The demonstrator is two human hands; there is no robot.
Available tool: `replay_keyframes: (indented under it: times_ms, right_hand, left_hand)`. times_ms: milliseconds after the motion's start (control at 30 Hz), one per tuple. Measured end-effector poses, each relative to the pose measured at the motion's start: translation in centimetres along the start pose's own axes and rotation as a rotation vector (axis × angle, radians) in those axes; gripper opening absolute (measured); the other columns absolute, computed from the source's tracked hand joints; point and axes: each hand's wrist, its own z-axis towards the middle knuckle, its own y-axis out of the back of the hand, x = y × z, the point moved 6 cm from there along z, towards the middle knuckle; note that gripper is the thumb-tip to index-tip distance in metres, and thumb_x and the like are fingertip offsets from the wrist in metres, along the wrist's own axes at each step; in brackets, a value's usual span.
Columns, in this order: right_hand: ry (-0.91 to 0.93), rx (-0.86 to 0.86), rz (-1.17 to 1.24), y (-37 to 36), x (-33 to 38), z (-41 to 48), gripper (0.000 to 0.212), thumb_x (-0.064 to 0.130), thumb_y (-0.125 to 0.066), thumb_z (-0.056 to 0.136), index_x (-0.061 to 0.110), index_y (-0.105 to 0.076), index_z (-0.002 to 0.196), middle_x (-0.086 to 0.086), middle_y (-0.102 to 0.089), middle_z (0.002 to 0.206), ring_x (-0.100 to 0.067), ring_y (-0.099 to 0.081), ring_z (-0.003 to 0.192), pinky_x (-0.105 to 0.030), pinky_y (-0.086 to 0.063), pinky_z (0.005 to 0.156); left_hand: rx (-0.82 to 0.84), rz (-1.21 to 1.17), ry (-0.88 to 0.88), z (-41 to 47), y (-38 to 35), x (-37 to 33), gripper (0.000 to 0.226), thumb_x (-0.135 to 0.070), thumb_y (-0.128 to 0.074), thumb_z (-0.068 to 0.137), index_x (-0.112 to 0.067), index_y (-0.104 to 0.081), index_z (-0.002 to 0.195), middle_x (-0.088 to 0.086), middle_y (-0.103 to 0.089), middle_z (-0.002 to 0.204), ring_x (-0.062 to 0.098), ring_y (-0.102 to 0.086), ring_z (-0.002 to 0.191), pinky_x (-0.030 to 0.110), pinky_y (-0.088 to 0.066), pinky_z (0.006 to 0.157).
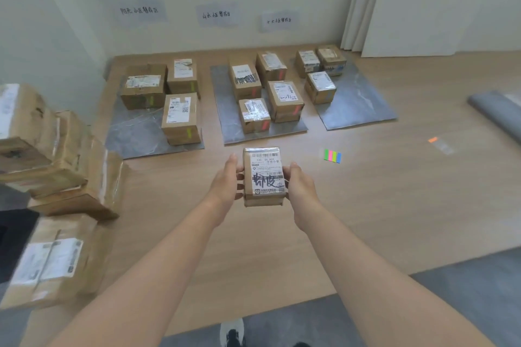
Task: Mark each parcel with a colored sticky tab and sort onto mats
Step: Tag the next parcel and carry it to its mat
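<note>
I hold a small cardboard parcel (264, 177) with a white label in front of me, above the wooden floor. My left hand (225, 183) grips its left side and my right hand (299, 183) grips its right side. A pad of colored sticky tabs (332, 155) lies on the floor to the right of the parcel. Three grey mats lie by the wall: the left mat (135, 132) has three parcels with green tabs, the middle mat (225, 110) has several parcels with red tabs, and the right mat (358, 110) carries three parcels.
A stack of larger parcels (53, 166) stands at the left, with another parcel (50, 259) lower down. A rolled grey mat (496, 113) lies at the right edge. An orange tab on clear film (439, 144) lies on the floor. Paper signs (217, 14) hang on the wall.
</note>
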Motion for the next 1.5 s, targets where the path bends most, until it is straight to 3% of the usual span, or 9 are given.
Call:
replay_keyframes:
  times_ms: [200,333,433,533,800,867,1033,1333,1500]
  right_hand:
    - [-0.054,0.017,-0.013,2.3,-0.9,5.2,0.049,0.037,-0.032,0.102,0.013,-0.075,0.101,-0.002,-0.078,0.102,-0.026,-0.070,0.105,-0.038,-0.053,0.087]
    - [-0.083,0.080,-0.075,3.5,-1.4,8.7,0.047,0.036,-0.032,0.104,0.015,-0.074,0.100,-0.001,-0.077,0.099,-0.026,-0.071,0.100,-0.033,-0.049,0.075]
    - [-0.099,0.123,-0.103,4.2,-2.7,11.0,0.045,0.034,-0.034,0.102,0.015,-0.073,0.094,0.001,-0.076,0.094,-0.025,-0.070,0.096,-0.036,-0.050,0.080]
    - [-0.155,0.152,-0.045,4.9,-4.2,12.8,0.041,0.030,-0.034,0.104,0.012,-0.070,0.097,0.001,-0.072,0.086,-0.017,-0.066,0.077,-0.044,-0.056,0.089]
    - [-0.217,0.146,-0.037,5.9,-6.8,15.3,0.037,0.026,-0.034,0.107,0.018,-0.068,0.097,0.011,-0.071,0.083,0.004,-0.064,0.066,-0.021,-0.051,0.071]
    - [-0.228,0.123,-0.025,6.0,-7.1,15.3,0.035,0.026,-0.035,0.106,0.017,-0.069,0.100,0.009,-0.071,0.088,0.002,-0.066,0.070,-0.023,-0.053,0.073]
    - [-0.238,-0.003,-0.008,7.3,-6.0,14.8,0.032,0.029,-0.041,0.098,0.018,-0.071,0.102,0.004,-0.071,0.114,-0.022,-0.066,0.108,-0.040,-0.051,0.099]
    - [-0.169,-0.159,0.153,13.4,-4.1,16.3,0.031,0.022,-0.041,0.099,0.013,-0.071,0.100,-0.006,-0.074,0.109,-0.026,-0.070,0.100,-0.036,-0.055,0.087]
    - [-0.149,-0.178,0.148,17.7,-3.5,19.2,0.025,0.019,-0.045,0.100,0.015,-0.070,0.100,-0.005,-0.074,0.105,-0.023,-0.070,0.087,-0.035,-0.057,0.083]
  left_hand:
    - [-0.021,-0.002,0.081,3.7,-3.7,1.7,0.055,-0.047,-0.021,0.107,-0.026,-0.067,0.088,-0.002,-0.070,0.085,0.016,-0.063,0.082,0.039,-0.048,0.094]
    - [-0.125,-0.094,0.172,5.6,-6.2,3.8,0.055,-0.046,-0.023,0.107,-0.009,-0.054,0.134,0.001,-0.064,0.097,0.014,-0.062,0.084,0.028,-0.049,0.079]
    - [-0.180,-0.140,0.197,6.6,-7.6,5.8,0.056,-0.044,-0.024,0.108,-0.007,-0.043,0.145,0.000,-0.062,0.097,0.013,-0.063,0.084,0.026,-0.049,0.071]
    - [-0.210,-0.176,0.219,7.5,-8.3,7.4,0.056,-0.044,-0.024,0.108,-0.007,-0.045,0.143,0.000,-0.063,0.099,0.013,-0.063,0.086,0.026,-0.049,0.071]
    - [-0.245,-0.145,0.221,8.6,-8.8,10.2,0.041,-0.038,-0.024,0.109,-0.016,-0.054,0.128,0.000,-0.064,0.103,0.010,-0.064,0.089,0.027,-0.052,0.084]
    - [-0.242,-0.145,0.242,8.8,-8.5,10.5,0.044,-0.039,-0.026,0.109,-0.014,-0.053,0.132,0.002,-0.063,0.108,0.012,-0.063,0.091,0.030,-0.051,0.086]
    - [-0.254,-0.062,0.241,10.0,-6.9,9.9,0.049,-0.042,-0.028,0.107,-0.011,-0.055,0.135,0.012,-0.060,0.123,0.026,-0.056,0.112,0.046,-0.048,0.099]
    - [-0.297,-0.059,0.035,14.0,-8.5,4.2,0.046,-0.039,-0.032,0.106,-0.011,-0.066,0.118,0.008,-0.068,0.110,0.020,-0.057,0.100,0.030,-0.044,0.083]
    - [-0.257,-0.058,-0.002,15.7,-13.7,2.7,0.046,-0.040,-0.031,0.105,-0.015,-0.069,0.112,0.008,-0.071,0.111,0.020,-0.060,0.101,0.035,-0.043,0.089]
